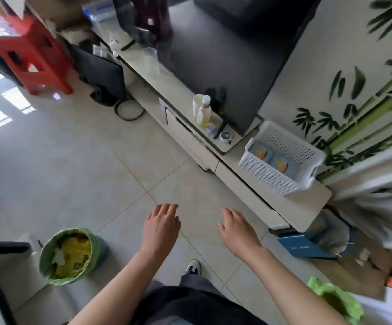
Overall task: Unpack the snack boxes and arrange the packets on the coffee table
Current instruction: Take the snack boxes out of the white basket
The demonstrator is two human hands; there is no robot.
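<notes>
1. A red stool (29, 52) stands far left on the floor (73, 160).
2. Below it, a bin (69, 255) with a green liner holds yellow wrappers.
3. The left hand (161, 227) hangs over the tiles, palm down, fingers loose, holding nothing.
4. A bottle (204, 111) and paper cups (196, 104) stand on the low worktop (291, 202), in front of the dark TV (218, 64).
5. The right hand (238, 229) hovers just beside the left, fingers relaxed, also holding nothing.
6. Farther right, a white basket (272, 174) sits on the worktop with two blue packets (271, 158) lying inside, well apart from both hands.
</notes>
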